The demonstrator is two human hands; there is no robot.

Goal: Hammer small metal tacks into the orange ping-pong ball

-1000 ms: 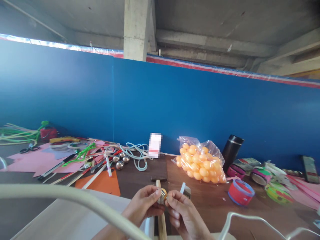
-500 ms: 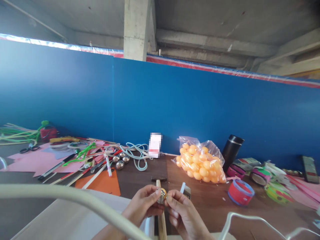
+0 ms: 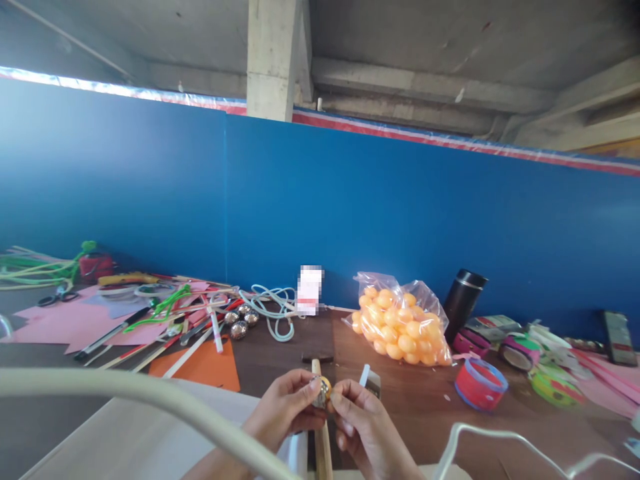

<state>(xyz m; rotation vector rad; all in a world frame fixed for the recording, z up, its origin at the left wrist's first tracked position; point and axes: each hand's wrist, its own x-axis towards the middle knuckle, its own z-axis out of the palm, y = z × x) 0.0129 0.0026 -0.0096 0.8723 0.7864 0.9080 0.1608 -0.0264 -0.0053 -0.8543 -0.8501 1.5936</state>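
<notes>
My left hand (image 3: pixel 283 412) and my right hand (image 3: pixel 364 430) meet low in the middle of the view, both pinching a small orange ball (image 3: pixel 324 390) partly covered in something silvery. The fingertips of both hands close round it. A wooden stick (image 3: pixel 321 427) lies on the table under the hands, pointing away from me. A small white and grey object (image 3: pixel 370 380) sits just behind my right hand. A clear bag of orange balls (image 3: pixel 400 327) rests farther back on the brown table (image 3: pixel 430 427).
Pink and orange paper sheets (image 3: pixel 200 363), sticks, pens, green pipe cleaners (image 3: pixel 160 307), silver balls (image 3: pixel 240 323) and a pale cord (image 3: pixel 273 307) crowd the left. A black flask (image 3: pixel 463 300), tape rolls (image 3: pixel 480 383) and a phone (image 3: pixel 620 337) lie at right. A blue partition stands behind.
</notes>
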